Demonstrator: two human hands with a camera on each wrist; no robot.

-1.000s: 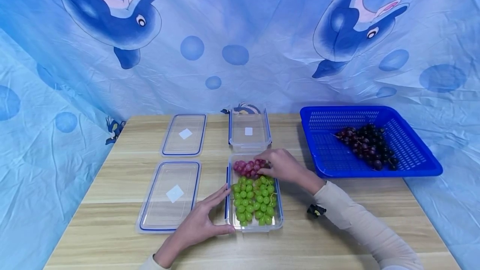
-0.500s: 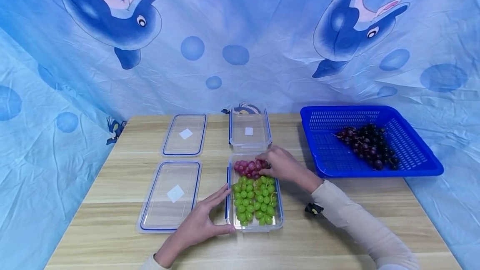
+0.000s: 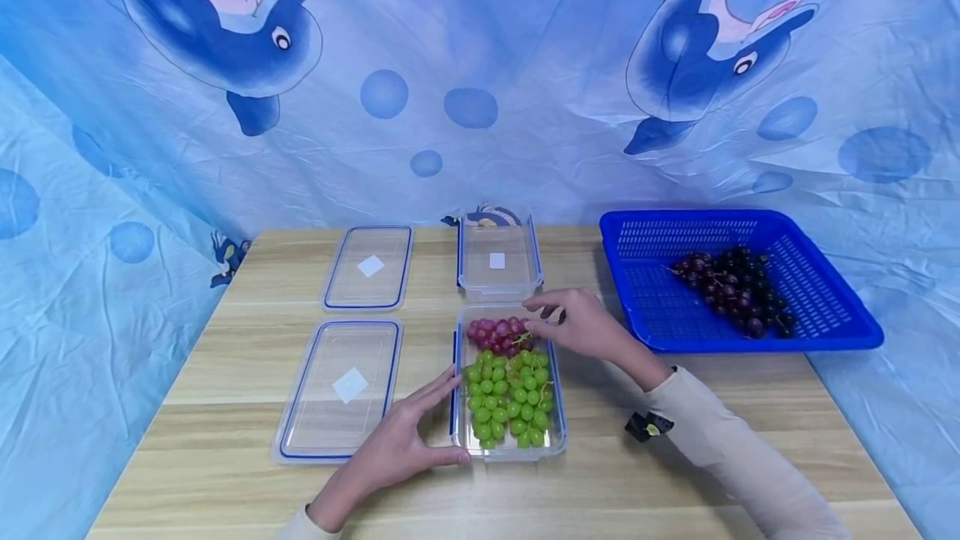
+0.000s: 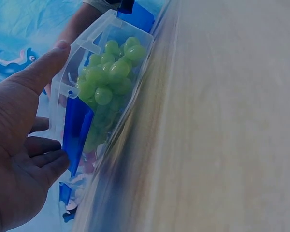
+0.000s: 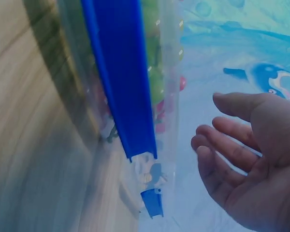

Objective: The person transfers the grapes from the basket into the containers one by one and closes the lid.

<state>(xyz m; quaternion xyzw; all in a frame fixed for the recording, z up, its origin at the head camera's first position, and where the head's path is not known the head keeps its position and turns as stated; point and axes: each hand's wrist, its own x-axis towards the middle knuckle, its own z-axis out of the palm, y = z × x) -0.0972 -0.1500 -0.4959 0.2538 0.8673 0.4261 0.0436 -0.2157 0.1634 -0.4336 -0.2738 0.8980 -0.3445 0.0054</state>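
A clear plastic food container (image 3: 510, 455) holds two bunches of green grapes (image 3: 497, 398) at its near end and a small bunch of red grapes (image 3: 489, 335) at its far end. My left hand (image 3: 401, 440) rests against the container's left side, thumb at the near corner and fingers along the wall. In the left wrist view, those fingertips (image 4: 59, 162) lie right by a blue side latch (image 4: 78, 128). Over the far right corner hovers my right hand (image 3: 588, 327), fingers loosely bent and nothing in them; the right wrist view shows its bare palm (image 5: 275, 179).
Behind the container stands a second clear container (image 3: 498, 277). Two blue-sealed lids lie to the left, a near lid (image 3: 330, 423) and a far lid (image 3: 367, 294). A blue basket (image 3: 652, 319) at the back right holds dark grapes (image 3: 738, 294). A printed curtain (image 3: 540, 173) hangs behind the table.
My right hand has let go of the red grapes and drawn back to the right, uncovering their stem. My left hand has stayed in place.
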